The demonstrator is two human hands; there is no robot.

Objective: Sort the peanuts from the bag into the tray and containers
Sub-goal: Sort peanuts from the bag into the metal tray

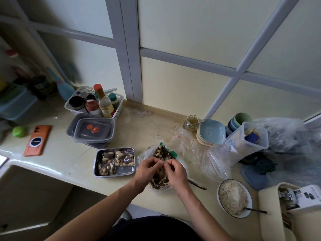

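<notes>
**A:** Which step are you on?

**B:** Picking. My left hand (pixel 149 168) and right hand (pixel 174 168) meet over the open bag (pixel 142 158). The fingers of both are curled, and the fingertips pinch what looks like 1 small packet (pixel 163 163) between them. It is too small for me to be sure.

**A:** Where are the peanuts (pixel 159 153)?

**B:** Mostly in the bag, on the counter under my 2 hands. Some packets lie in the steel tray (pixel 96 165), just left of the bag. The stacked containers (pixel 94 130) behind the tray are lidded.

**A:** What next?

**B:** I think I lift the packet clear of the plastic, carry it left over the tray's rim and let go. To use a container, I would need a lid off first.
</notes>
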